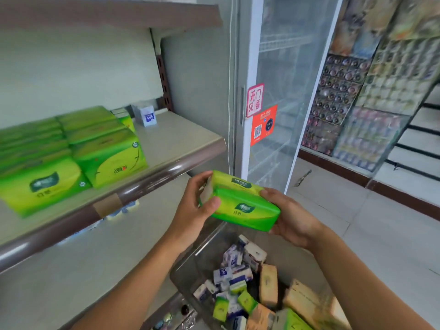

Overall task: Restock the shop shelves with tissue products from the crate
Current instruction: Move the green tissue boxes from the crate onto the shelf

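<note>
Two green tissue packs (240,201) are held together above the crate, in front of the middle shelf's edge. My left hand (192,208) grips their left end, thumb on the front face. My right hand (290,215) grips the right end from below and behind. The clear plastic crate (188,270) stands on the floor beneath, holding several small blue-white, green and tan tissue packs. On the middle shelf (181,141) at the left lie stacked rows of matching green tissue packs (71,148), with a small white-blue pack (147,116) behind them.
The right part of the middle shelf is bare. Another shelf board (119,13) hangs above. A glass-door fridge (281,96) with red stickers stands to the right of the shelving. Further right is a wall display of goods (371,86) above a tiled floor.
</note>
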{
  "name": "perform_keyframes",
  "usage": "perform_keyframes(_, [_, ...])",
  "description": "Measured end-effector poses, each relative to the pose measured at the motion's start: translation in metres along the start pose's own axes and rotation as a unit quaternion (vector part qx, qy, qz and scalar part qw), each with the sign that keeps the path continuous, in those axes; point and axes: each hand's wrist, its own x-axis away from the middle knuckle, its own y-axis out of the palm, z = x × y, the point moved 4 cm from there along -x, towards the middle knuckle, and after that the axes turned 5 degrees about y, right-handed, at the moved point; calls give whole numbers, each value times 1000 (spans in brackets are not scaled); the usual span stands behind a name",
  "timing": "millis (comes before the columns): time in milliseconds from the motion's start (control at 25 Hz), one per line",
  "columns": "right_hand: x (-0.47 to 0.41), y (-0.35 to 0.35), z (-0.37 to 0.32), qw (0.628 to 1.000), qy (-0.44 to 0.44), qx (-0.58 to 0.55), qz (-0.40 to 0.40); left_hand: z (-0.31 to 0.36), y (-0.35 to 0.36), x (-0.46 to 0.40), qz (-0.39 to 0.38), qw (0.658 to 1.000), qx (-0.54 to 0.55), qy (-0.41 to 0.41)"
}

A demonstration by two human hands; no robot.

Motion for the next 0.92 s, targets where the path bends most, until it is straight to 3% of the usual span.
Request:
perform_keyframes(240, [8, 41, -41, 993, -114, 17, -9, 34, -38, 0, 11, 1000, -12, 17])
perform_keyframes(520, [1, 140, -94, 949, -277, 125, -89, 100, -121, 24, 103, 993, -44, 45])
perform_keyframes(920, [-36, 297, -86, 897, -308, 212, -235, 134, -244, 100, 250, 957, -148, 7])
